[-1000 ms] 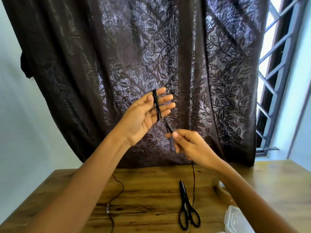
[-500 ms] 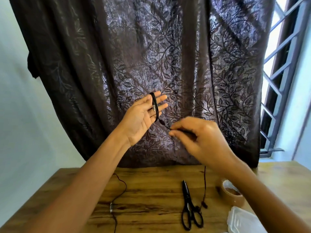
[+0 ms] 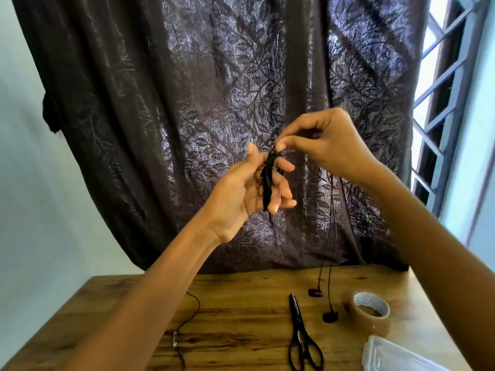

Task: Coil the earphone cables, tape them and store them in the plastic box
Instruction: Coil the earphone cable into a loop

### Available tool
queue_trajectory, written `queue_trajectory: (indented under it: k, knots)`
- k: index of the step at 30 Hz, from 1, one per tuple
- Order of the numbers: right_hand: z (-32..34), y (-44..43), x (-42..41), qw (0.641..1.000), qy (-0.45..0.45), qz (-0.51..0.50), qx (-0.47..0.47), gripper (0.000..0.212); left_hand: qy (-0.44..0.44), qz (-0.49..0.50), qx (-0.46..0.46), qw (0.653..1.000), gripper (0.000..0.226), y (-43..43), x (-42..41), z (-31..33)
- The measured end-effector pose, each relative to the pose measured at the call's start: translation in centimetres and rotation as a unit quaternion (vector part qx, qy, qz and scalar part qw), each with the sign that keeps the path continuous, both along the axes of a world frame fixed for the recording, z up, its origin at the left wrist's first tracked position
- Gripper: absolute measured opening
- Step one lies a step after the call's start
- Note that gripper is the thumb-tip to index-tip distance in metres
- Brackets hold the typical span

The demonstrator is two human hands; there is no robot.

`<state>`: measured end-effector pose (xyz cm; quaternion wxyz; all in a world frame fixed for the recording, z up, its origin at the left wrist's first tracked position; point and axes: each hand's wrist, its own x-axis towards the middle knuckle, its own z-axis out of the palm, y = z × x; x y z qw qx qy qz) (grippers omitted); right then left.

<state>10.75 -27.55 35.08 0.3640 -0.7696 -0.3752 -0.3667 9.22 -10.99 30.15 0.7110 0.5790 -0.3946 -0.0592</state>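
Right hand (image 3: 330, 145) rose, pinching earphone cable (image 3: 267, 180) wound round straight-fingered left hand (image 3: 237, 195) over wooden table (image 3: 241, 319) before curtain (image 3: 214, 89).

Coil: top of the earphone cable (image 3: 267, 183), wound on the left hand (image 3: 241, 194), is covered by fingertips of the right hand (image 3: 326, 145); loop count unreadable.
Plastic box (image 3: 393, 354): cut off by the lower edge.
Second cable (image 3: 175, 340): slips behind the left forearm and runs off the bottom.
Window (image 3: 450, 89): cropped at the right.
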Motion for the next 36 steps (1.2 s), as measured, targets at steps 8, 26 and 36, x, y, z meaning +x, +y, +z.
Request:
queue_trajectory:
  k: [8, 26, 36]
  knots:
    - [-5.1, -0.7, 2.5, 0.991, 0.067, 0.008, 0.115, 0.006, 0.069, -0.016, -0.117, 0.991, 0.062, 1.3, 1.1, 1.6]
    - [-8.3, 2.5, -3.1, 0.92, -0.207, -0.228, -0.241, 0.01, 0.055, 0.098, -0.044, 0.993, 0.07, 2.5, 3.1, 0.5]
    - [0.3, 0.7, -1.1, 0.975, -0.113, -0.119, -0.151, 0.017, 0.004, 0.052, 0.134, 0.99, 0.086, 1.4, 1.3, -0.1]
